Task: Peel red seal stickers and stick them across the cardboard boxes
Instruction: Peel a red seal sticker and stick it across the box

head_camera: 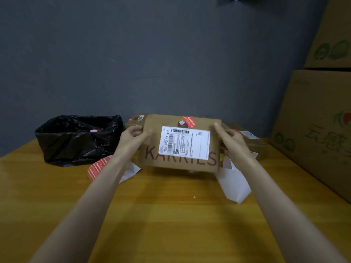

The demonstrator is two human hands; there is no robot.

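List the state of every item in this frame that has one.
cardboard box: closed, held at both sides, labelled face tilted toward the camera.
red seal sticker: stuck over the box's far edge.
left hand: grips the box's left side.
right hand: grips the box's right side.
black bin bag: open.
red sticker sheet: lying loose, not in hand.

Yellow-brown wooden table. Rear left: black-bagged bin, red sticker strip just in front. Right of centre: white backing paper; tiny red scrap mid-table.
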